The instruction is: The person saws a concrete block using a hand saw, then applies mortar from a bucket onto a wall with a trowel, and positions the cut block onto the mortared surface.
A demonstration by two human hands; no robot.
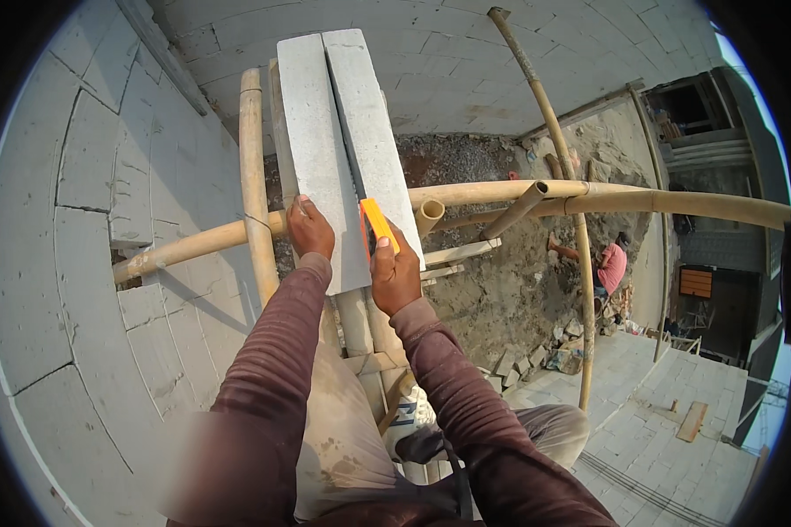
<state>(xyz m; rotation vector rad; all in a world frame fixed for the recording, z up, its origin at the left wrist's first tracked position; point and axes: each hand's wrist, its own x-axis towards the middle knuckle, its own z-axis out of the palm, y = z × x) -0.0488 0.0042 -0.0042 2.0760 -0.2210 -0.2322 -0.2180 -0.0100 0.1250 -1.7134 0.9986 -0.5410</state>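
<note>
Sleeves [268, 369] nearest. Right grip [394, 268] wraps orange handle [377, 220] at right block's [369, 110] left edge; left grip [311, 232] on left block [312, 123], closure unclear. Blocks, on poles [354, 325], likely stiff, chippy; hold long sides.

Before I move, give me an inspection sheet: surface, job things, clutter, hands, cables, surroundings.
Surface: bamboo poles under the block.
Job things: pale block, dark lengthwise slit, whether split through unclear; orange handle over it.
Clutter: rubble on the ground, right.
Hands: left hand on the block's left edge; right hand grips the orange handle.
Cables: thin dark lines, lower right; cables or bars, cannot tell.
Surroundings: block wall, left; person in pink, right.
</note>
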